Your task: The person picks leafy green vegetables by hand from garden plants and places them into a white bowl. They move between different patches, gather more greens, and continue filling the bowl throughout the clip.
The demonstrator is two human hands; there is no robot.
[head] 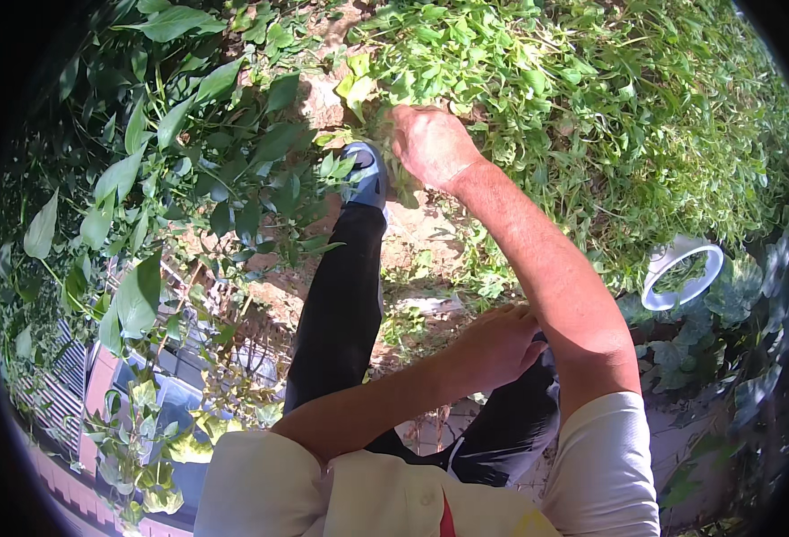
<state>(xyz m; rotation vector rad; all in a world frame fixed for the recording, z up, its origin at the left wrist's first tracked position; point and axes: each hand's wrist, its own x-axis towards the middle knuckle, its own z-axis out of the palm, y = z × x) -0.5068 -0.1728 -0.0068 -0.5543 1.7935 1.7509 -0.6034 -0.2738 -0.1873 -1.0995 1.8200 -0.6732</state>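
My right hand (pixel 431 144) reaches forward to the edge of a bed of leafy green plants (pixel 535 74), just right of my shoe (pixel 366 178). Its fingers are bent down among leaves and stems, and blur and foliage hide whether they grip any. My left hand (pixel 502 346) lies palm down by my bent knee, under the right forearm, with part of it hidden; no object shows in it. Yellow-green leaves (pixel 357 87) stand just beyond the right hand's fingertips. On the right, a white plastic bucket (pixel 683 275) lies tilted, with green leaves inside.
Tall broad-leaved plants (pixel 119 174) crowd the left side and overhang the bare soil (pixel 428 231) by my foot. Large-leaved plants (pixel 693 342) grow below the bucket. At lower left, behind vines, are a ribbed panel (pixel 58 396) and a pink-edged structure (pixel 95 409).
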